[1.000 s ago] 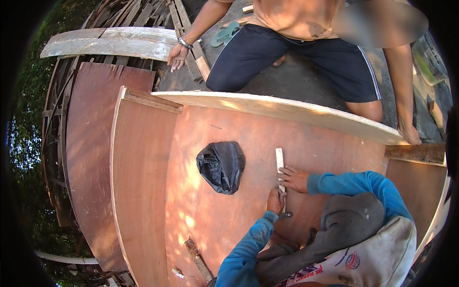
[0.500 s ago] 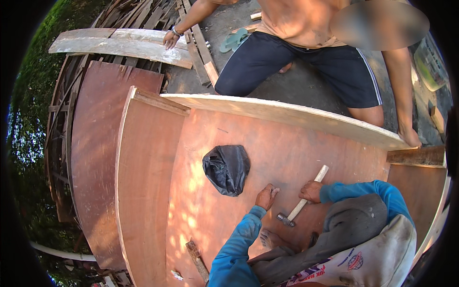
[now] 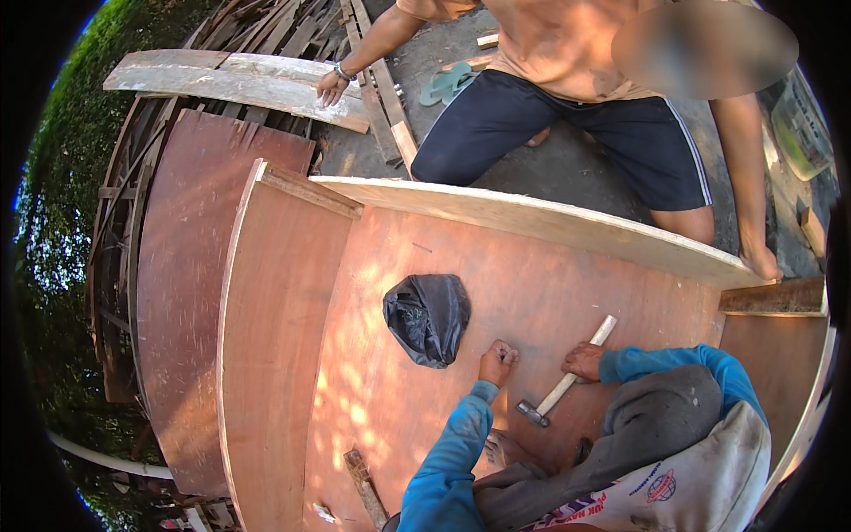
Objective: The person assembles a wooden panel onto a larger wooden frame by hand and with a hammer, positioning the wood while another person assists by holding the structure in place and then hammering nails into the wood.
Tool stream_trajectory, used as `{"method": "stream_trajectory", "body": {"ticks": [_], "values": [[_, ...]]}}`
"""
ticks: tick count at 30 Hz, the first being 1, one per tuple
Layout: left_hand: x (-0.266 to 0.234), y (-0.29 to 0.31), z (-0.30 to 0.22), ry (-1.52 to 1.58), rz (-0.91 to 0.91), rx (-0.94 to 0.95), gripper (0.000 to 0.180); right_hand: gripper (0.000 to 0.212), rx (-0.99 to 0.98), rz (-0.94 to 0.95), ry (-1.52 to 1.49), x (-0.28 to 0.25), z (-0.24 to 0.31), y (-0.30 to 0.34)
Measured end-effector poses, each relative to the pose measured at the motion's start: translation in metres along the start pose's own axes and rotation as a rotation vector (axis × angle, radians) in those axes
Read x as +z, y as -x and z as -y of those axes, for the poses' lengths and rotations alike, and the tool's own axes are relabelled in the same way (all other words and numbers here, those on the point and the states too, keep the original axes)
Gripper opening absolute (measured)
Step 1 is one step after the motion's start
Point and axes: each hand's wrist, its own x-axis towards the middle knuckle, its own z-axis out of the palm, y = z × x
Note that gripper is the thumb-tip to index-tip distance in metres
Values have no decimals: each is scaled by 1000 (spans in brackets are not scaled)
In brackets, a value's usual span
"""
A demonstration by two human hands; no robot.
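Note:
Inside a shallow plywood box, my right hand (image 3: 582,362) is wrapped round the wooden handle of a hammer (image 3: 558,395). The hammer lies low over the reddish plywood bottom (image 3: 355,301), its steel head nearest to my bare foot (image 3: 503,450). To its left, my left hand (image 3: 499,363) is closed with curled fingers; whatever is in them is too small to make out. A black plastic bag (image 3: 427,319) sits open on the plywood, left of and beyond that hand. Neither hand touches the bag.
Opposite me a person (image 3: 550,115) in dark shorts kneels, one hand (image 3: 761,263) on the box's far side board (image 3: 532,222). A wood strip (image 3: 365,488) lies near my left arm. Leftward are a loose plywood sheet (image 3: 195,293) and stacked planks (image 3: 239,84).
The view has shifted slightly. My left hand's fingers have curled in more. My right hand stays on the hammer, and the bag keeps its place.

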Motion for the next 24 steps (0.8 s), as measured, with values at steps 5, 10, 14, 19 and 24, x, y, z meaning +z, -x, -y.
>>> {"method": "stream_trajectory", "body": {"ticks": [5,10,14,19,24], "values": [[8,4,6,-174,28,364,6,32,-14,-77,-22,24,-12,4],[1,14,-39,-101,45,176,20,32,-23,-64,-42,28,-19,6],[-3,12,-40,-87,45,142,25,33,-31,-88,-37,34,-19,6],[-2,10,-36,-74,32,162,28,36,-53,-105,-46,35,-22,7],[-1,8,-33,-48,50,163,29,37,-27,-36,-59,33,-23,4]]}}
